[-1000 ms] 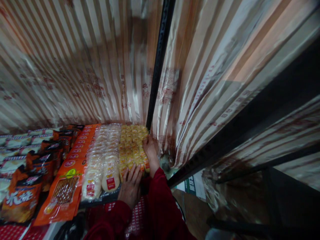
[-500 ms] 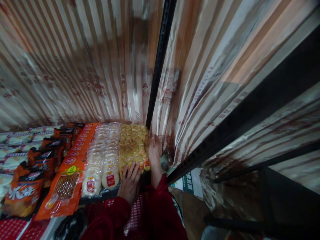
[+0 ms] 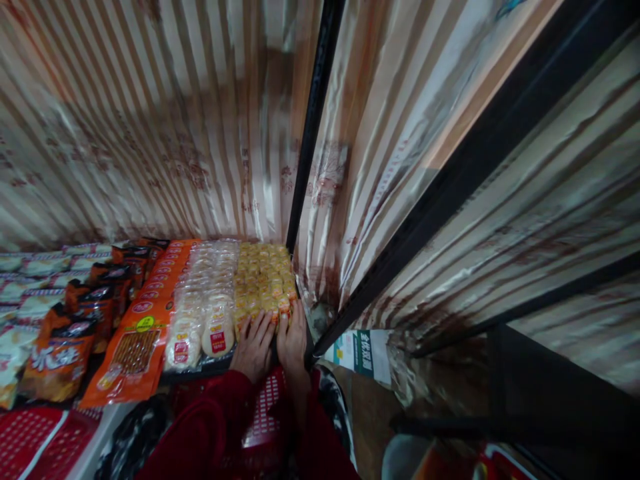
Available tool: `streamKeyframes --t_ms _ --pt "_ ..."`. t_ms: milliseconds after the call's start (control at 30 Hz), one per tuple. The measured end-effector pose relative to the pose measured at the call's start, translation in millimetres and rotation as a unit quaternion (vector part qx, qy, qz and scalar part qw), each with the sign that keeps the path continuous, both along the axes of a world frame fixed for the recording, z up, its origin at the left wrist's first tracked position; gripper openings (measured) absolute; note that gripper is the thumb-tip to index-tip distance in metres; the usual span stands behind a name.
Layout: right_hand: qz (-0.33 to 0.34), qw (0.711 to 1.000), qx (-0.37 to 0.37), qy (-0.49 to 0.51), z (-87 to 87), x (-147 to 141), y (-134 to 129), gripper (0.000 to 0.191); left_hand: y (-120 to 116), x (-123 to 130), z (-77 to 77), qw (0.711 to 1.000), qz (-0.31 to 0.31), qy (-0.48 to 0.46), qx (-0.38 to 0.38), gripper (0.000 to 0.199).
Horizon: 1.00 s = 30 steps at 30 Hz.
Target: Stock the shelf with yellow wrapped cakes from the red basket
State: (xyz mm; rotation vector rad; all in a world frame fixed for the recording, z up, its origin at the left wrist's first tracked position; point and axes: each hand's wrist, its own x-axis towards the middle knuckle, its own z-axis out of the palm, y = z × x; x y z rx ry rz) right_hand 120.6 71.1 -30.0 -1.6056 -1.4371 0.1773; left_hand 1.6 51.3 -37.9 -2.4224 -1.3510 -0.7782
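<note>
Rows of small yellow wrapped snack packs (image 3: 263,273) fill the right end of a dark shelf. My left hand (image 3: 254,348) lies against the front of these packs, its fingers stretched out and touching them. Close beside it, my right hand (image 3: 293,339) rests on the front right corner of the same rows, fingers straight and pointing away from me. Neither hand grips a pack. Left of the yellow packs stand rows of round white crackers (image 3: 217,333) in clear wrappers with red labels. The parts of the packs under my fingertips are hidden.
Orange snack bags (image 3: 133,350), dark-and-orange snack bags (image 3: 63,363) and white packets (image 3: 45,263) line the shelf leftward. Red perforated baskets (image 3: 37,433) sit below. A black post (image 3: 313,127) and a slanting black beam (image 3: 430,207) stand before striped curtains (image 3: 200,133).
My right hand has moved from the right side of the yellow packs round to their front, nearer my left hand. My left hand stays at the front. The view has shifted slightly.
</note>
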Motion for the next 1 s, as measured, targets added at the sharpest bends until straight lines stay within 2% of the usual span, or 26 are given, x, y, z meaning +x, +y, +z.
streamKeyframes --t_ms 133,433,700,1000 --pt "0.001 1.000 -0.016 0.001 -6.0 6 1 0.058 -2 0 2.1 1.000 -0.003 -0.010 -0.003 0.048" --pt "0.025 0.998 -0.052 0.026 10.4 14 21 0.055 -3 -1 6.3 1.000 -0.008 -0.004 0.001 0.049" --pt "0.028 0.998 -0.062 0.016 2.7 14 24 0.055 -4 -1 4.2 1.000 -0.003 0.005 -0.021 0.051" --pt "0.045 0.997 -0.056 -0.027 -4.9 15 27 0.058 -2 -3 -1.7 1.000 -0.004 0.009 -0.008 0.050"
